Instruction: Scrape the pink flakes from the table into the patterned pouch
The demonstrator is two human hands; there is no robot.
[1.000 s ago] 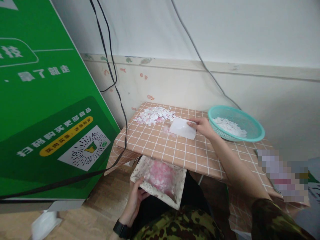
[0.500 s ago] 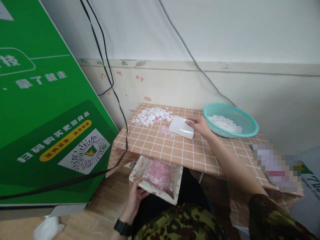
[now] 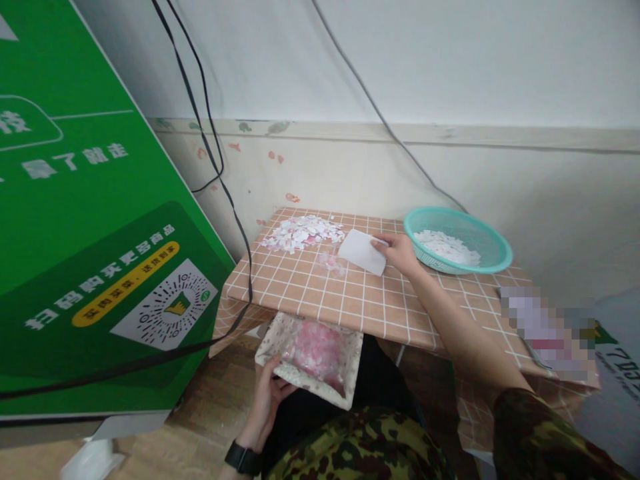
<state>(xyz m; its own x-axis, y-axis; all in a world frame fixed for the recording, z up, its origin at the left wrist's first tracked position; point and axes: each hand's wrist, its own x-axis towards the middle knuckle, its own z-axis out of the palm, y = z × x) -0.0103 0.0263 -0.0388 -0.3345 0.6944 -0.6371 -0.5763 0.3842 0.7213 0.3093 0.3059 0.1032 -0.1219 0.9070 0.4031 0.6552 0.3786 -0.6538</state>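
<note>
My left hand (image 3: 273,393) grips the near left edge of a speckled off-white tray (image 3: 345,393), tilted just below the table's front edge. Pink and white flakes (image 3: 316,348) lie inside it. Over the table my right hand (image 3: 399,252) pinches the right side of a flat white scraper-like sheet (image 3: 361,251). To the left of that sheet is a small patch of pink translucent bits (image 3: 330,262). Behind them sits a heap of white and pinkish flakes (image 3: 303,233) on the checked tablecloth.
A turquoise plastic basket (image 3: 493,247) holding white flakes stands right of my right hand. A large green sign board (image 3: 100,220) leans at the left, with a black strap (image 3: 249,260) hanging before the table. A white bag (image 3: 93,460) lies on the floor.
The white sheet in my right hand has changed its tilt slightly, and its glare is gone. The whole view has shifted a little; both hands keep their holds.
</note>
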